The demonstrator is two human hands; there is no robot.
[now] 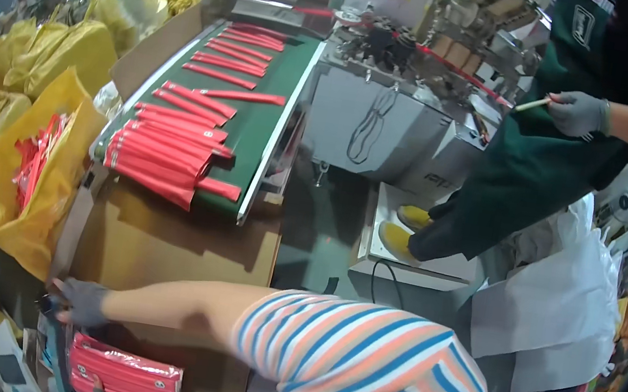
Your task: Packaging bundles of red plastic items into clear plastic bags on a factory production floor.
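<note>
My right hand (85,303), in a grey glove, reaches across to the left side of the brown board (176,236). Its bare fingertips close around a small black knob-like part (48,305) at the edge. Just below lies a clear-wrapped pack of red flat strips with metal snaps (126,373). A grey fingertip, seemingly of my left hand (99,390), touches that pack at the lower rim; the rest of the hand is out of view. Beyond the board, several loose red strips (165,148) lie in rows on a green conveyor belt (254,133).
Yellow bags (65,58) crowd the left side; one open yellow bag (0,179) holds red pieces. At the right, a co-worker in a dark green apron (540,141) stands on a white platform (442,270), holding a pale stick (534,105). Machinery (473,24) fills the back.
</note>
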